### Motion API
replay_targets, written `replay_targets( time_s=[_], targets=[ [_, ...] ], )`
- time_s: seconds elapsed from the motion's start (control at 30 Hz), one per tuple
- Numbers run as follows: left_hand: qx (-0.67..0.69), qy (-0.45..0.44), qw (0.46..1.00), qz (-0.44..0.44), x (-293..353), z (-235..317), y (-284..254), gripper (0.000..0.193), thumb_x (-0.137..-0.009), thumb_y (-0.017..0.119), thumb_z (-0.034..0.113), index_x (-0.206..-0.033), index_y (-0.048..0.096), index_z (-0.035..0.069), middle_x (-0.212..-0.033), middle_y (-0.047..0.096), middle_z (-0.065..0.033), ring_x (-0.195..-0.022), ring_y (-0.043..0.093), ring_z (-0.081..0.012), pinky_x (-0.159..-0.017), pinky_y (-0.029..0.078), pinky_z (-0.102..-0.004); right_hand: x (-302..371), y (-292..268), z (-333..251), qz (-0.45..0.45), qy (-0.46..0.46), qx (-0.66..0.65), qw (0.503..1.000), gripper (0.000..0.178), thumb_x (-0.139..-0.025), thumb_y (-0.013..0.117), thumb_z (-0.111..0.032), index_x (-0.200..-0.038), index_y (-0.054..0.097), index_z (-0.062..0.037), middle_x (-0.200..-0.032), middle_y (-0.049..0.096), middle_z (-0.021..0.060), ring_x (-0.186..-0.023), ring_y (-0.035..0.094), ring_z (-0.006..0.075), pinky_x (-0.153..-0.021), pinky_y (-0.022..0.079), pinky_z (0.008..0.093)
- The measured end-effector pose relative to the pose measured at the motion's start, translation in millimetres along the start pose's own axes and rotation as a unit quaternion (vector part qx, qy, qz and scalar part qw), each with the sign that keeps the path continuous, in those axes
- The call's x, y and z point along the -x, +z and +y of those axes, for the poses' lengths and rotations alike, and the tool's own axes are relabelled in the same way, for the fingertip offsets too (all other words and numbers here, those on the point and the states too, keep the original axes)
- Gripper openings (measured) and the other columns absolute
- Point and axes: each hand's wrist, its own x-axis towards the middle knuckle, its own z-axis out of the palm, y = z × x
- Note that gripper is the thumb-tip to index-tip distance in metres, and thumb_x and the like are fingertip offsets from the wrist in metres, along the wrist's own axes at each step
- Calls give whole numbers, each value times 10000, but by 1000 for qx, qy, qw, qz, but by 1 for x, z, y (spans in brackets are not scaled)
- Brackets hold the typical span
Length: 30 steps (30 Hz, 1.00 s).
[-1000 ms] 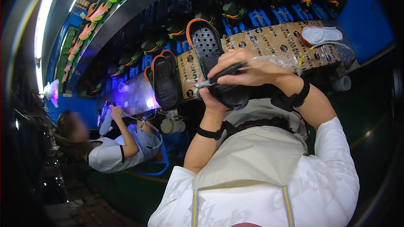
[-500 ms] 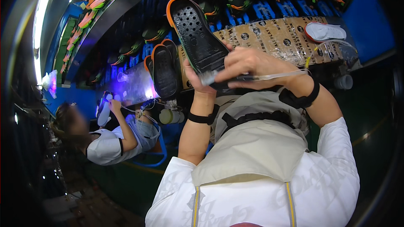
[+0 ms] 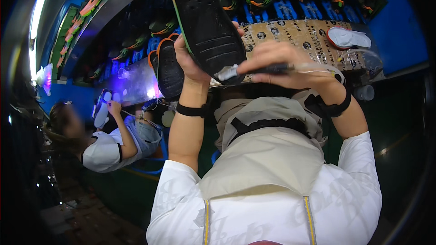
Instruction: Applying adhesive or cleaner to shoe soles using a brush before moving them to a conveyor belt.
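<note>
Behind black sole (image 3: 206, 22), left hand (image 3: 188, 61) half-hidden

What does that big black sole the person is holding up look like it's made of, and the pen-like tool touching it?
The black sole looks like moulded rubber or foam: matt, with pressed grooves and dimples and an orange rim. The left hand holds it up. The tool in the right hand is a slim dark stick with a pale tip, perhaps plastic or metal; its finish is too blurred to tell.
</note>
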Motion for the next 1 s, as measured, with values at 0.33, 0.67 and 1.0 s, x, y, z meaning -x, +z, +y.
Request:
replay_targets(
  time_s=[0.33,0.67,1.0],
  targets=[
    [-206,-73,976,6,-25,28,5,778,-1027,374,549,-1454,524,-83,-1326,655,-305,-1167,700,-408,-989,605,-463,1,-3,4,-37,-94,124,987,244,-919,803,-149,-1153,785,-84,-975,760,100,-885,709,281,-806,550,384],
    [-128,-175,976,26,-47,31,10,367,-1067,506,260,-1254,691,4,-1109,773,-105,-952,758,-169,-837,610,-282,2,-9,-2,-123,-110,172,971,271,-908,796,-144,-1178,781,-118,-973,734,70,-963,675,278,-882,512,404],
    [-185,-242,945,122,-45,29,7,332,-1041,599,287,-1202,723,25,-1077,784,-97,-893,764,-157,-783,617,-283,6,-7,2,-140,-122,120,975,301,-898,813,-188,-1179,773,-88,-986,759,85,-899,675,283,-809,514,390]
  ],
)
